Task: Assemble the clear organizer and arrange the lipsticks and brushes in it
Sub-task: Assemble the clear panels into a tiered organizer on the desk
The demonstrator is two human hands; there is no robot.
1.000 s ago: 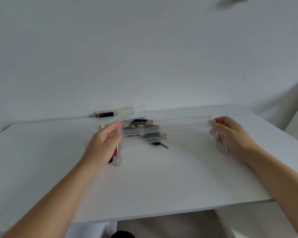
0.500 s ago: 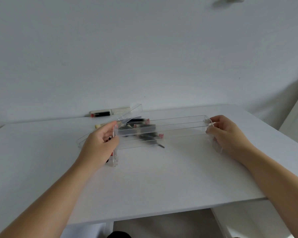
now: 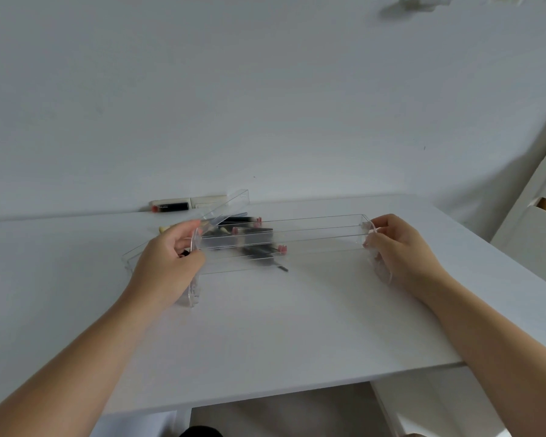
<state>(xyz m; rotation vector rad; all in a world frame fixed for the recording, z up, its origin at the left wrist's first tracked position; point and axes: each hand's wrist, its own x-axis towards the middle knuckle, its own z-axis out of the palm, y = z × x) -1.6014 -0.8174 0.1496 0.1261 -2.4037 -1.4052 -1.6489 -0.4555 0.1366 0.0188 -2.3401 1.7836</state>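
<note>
**Both hands hold the clear tray between its end pieces**

Our left hand (image 3: 167,263) curls round the left end of the long clear tray (image 3: 284,238), thumb on the near side and fingers behind, pressing it against the upright clear end panel (image 3: 193,279). Our right hand (image 3: 401,247) pinches the opposite end, fingertips closed on the rim where it meets the other clear end panel (image 3: 380,266). The tray is a narrow, straight-walled trough of glossy see-through plastic, held just above the smooth white table (image 3: 281,326).

Through its walls we see the lipsticks and brushes (image 3: 249,238), dark slim shapes with pink tips, blurred, lying on the table behind. A second clear tray (image 3: 224,206) leans tilted behind our left hand. Further back, against the wall, lies a cream-coloured tube with a dark band (image 3: 171,205).

Compared with a second ago, both grips are unchanged; the assembly sits a little more to the left in view.
</note>
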